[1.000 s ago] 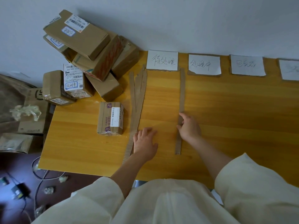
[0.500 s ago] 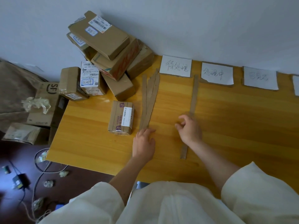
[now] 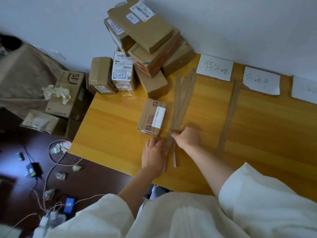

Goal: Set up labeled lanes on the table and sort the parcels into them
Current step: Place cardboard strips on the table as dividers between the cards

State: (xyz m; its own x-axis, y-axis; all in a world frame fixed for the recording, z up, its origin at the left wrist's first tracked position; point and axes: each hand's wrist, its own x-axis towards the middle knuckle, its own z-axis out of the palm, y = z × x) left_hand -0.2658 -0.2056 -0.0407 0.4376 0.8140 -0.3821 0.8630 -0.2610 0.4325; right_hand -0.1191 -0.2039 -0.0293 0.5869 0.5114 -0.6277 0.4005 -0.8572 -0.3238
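A bundle of long cardboard strips (image 3: 184, 98) lies on the yellow wooden table (image 3: 111, 127), fanning toward the wall. My right hand (image 3: 187, 137) pinches the near end of one strip. My left hand (image 3: 154, 154) lies flat on the bundle's near ends beside it. One single strip (image 3: 229, 117) lies alone to the right, between two handwritten paper labels (image 3: 215, 67) (image 3: 261, 80). A third label (image 3: 304, 89) is cut off at the right edge. A small taped parcel (image 3: 151, 116) lies just left of the bundle. A heap of brown parcels (image 3: 144, 43) stands in the table's far left corner.
Left of the table, an SF carton (image 3: 68, 93) and other boxes stand on the dark floor. Cables, chargers (image 3: 33, 169) and crumpled scraps lie on the floor near the table's front left corner. The white wall runs along the table's far edge.
My right hand left the single strip and crossed left to the bundle, where it now pinches a strip. My left hand stays on the bundle's near ends. The view swung left.
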